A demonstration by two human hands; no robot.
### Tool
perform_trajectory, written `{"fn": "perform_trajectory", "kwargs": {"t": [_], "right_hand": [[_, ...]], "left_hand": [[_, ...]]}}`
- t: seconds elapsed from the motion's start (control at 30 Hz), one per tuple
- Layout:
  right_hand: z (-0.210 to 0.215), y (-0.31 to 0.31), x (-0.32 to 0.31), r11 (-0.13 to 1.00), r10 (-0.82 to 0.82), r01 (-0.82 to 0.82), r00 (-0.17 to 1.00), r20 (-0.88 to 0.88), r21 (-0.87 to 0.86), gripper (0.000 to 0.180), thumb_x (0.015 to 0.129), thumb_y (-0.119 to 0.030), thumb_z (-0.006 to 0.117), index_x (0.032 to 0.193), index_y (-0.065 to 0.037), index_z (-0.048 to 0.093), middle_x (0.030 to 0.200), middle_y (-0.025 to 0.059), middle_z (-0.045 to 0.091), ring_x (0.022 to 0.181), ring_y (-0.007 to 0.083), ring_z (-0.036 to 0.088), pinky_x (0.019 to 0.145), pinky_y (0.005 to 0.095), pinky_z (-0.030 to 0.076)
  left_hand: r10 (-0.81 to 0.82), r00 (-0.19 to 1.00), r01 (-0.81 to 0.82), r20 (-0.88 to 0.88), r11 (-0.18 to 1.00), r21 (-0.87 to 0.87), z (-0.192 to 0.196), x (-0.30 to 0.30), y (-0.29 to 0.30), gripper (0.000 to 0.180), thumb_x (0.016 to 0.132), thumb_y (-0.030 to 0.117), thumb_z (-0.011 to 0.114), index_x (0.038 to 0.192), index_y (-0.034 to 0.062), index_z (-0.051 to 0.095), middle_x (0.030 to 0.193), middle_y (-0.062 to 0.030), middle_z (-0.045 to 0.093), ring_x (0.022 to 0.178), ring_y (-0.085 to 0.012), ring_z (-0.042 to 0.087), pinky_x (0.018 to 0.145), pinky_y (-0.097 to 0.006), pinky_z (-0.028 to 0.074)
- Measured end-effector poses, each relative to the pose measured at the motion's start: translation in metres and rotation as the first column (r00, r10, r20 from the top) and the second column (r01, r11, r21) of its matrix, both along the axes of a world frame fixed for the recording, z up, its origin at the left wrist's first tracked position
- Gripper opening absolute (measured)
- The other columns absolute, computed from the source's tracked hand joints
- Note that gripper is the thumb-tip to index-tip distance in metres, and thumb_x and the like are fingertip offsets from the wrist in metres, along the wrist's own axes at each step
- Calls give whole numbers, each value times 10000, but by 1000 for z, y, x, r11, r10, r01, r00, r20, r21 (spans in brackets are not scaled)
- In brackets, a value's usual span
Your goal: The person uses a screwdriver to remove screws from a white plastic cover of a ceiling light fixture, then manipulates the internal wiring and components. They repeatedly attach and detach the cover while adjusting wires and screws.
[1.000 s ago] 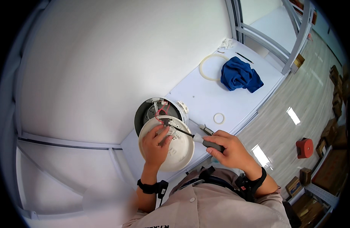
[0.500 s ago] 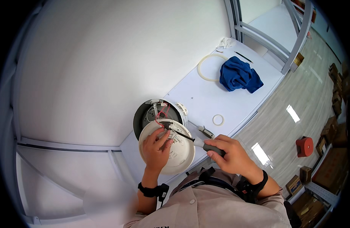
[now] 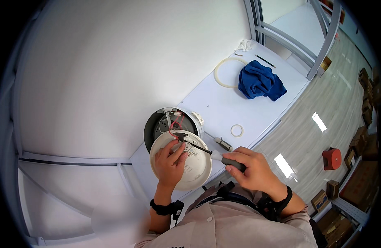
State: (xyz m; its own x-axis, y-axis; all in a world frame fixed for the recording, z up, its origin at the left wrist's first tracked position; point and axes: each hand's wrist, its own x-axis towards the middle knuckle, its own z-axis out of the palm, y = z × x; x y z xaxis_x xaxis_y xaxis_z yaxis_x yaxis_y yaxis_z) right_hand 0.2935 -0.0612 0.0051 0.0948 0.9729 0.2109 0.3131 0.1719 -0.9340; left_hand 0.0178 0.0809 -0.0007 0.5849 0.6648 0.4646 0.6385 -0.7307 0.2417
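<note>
A round cream-white base plate of an appliance leans, its inner face toward me, against the opened pot-shaped housing. Red wires run from inside the housing to a small black part at the plate's upper edge. My left hand lies over the plate, fingertips closed at the black part. In my right hand is the grey handle of a screwdriver. Its black shaft slants across the plate to the black part; the exact contact of the tip is too small to see.
On the white table lie another grey-and-white hand tool, a small white ring, a large cream ring, a blue cloth and a black pen. A white wall rises at left. A red stool stands on the floor.
The plate and housing have shifted very slightly to the left. Both hands keep almost the same pose, with the screwdriver still at the black part.
</note>
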Motion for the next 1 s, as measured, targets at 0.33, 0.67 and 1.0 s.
{"fn": "perform_trajectory", "kwargs": {"t": [0.33, 0.67, 1.0], "right_hand": [[4, 8, 2, 983, -136, 100, 961, 242, 155, 308, 825, -87, 797, 1129, -120, 763, 1031, 90, 711, 751, 321, 698, 671, 412, 568], [2, 18, 4, 973, -181, 157, 974, -138, -167, 190, 928, -130, 758, 1101, -56, 732, 901, 156, 723, 687, 328, 691, 610, 390, 537], [16, 17, -1, 980, -150, 165, 980, 132, -112, 360, 926, -162, 752, 1233, -37, 612, 1069, 196, 662, 889, 381, 695, 711, 421, 543]], "left_hand": [[34, 999, -34, -21, 999, 0, 5, 2, -3, 388, 745, 89, 881, 1127, 124, 826, 1216, -53, 731, 768, -209, 595, 743, -365, 512], [49, 998, -49, -28, 998, -32, 9, 1, -3, 366, 763, 135, 878, 1125, 127, 826, 1213, -25, 736, 812, -210, 612, 798, -370, 496], [80, 997, -79, 13, 995, -57, 6, 0, -2, 319, 793, 196, 846, 1111, 177, 834, 1185, 55, 725, 783, -187, 594, 782, -375, 449]]}}
